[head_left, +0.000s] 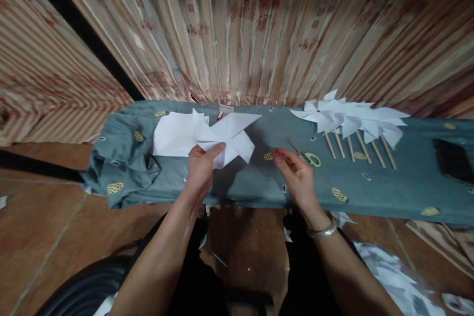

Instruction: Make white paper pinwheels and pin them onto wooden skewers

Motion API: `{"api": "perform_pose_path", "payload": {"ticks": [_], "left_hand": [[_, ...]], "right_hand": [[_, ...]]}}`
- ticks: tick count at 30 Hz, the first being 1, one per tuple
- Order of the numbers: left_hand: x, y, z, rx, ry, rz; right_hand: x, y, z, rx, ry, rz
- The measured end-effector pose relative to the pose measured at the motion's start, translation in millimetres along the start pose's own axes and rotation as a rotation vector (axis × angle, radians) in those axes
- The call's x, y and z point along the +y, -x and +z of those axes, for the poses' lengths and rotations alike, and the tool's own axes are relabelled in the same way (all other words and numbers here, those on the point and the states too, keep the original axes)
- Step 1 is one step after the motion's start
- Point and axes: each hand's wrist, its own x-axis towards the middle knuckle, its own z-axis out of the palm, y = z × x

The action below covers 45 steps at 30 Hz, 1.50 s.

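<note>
A folded white paper pinwheel is pinched in my left hand, thumb laid across it near the centre. It has no stick that I can see. My right hand is held apart from it over the cloth, fingertips pressed together; whatever they may pinch is too small to make out. Just beyond those fingers lie scissors with yellow-green handles. Behind the pinwheel, to the left, is a stack of white paper. On the right, several finished pinwheels on wooden sticks lie in an overlapping row.
A grey-green cloth with pineapple prints covers the long narrow table. A dark phone rests at its right end. Patterned curtains hang close behind. White paper pieces are heaped low on the right, and a black stool stands at lower left.
</note>
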Motion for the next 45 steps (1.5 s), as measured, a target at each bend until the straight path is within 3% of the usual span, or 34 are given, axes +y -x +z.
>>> {"api": "perform_pose_path", "payload": {"ticks": [5, 12, 18, 23, 28, 32, 38, 45], "left_hand": [[35, -19, -22.8, 0.091, 0.144, 0.181], [59, -27, -40.7, 0.198, 0.208, 0.21], [62, -27, -48.1, 0.232, 0.215, 0.214], [62, -28, -50.3, 0.25, 0.233, 0.198], [64, -28, -53.0, 0.279, 0.237, 0.19], [64, -28, -55.7, 0.267, 0.255, 0.163], [63, -27, -56.7, 0.249, 0.25, 0.151], [63, -24, -53.3, 0.233, 0.3, 0.115]], "right_hand": [[14, -4, 21, -0.068, 0.17, -0.06], [19, -5, 62, -0.18, 0.317, -0.11], [25, -19, 92, -0.21, 0.373, -0.163], [9, -54, 111, -0.194, 0.444, -0.276], [-16, -109, 131, -0.202, 0.859, -0.482], [-23, -140, 149, -0.335, 1.091, -0.517], [-21, -154, 164, -0.46, 1.316, -0.527], [-20, -164, 169, -0.525, 1.342, -0.537]]}}
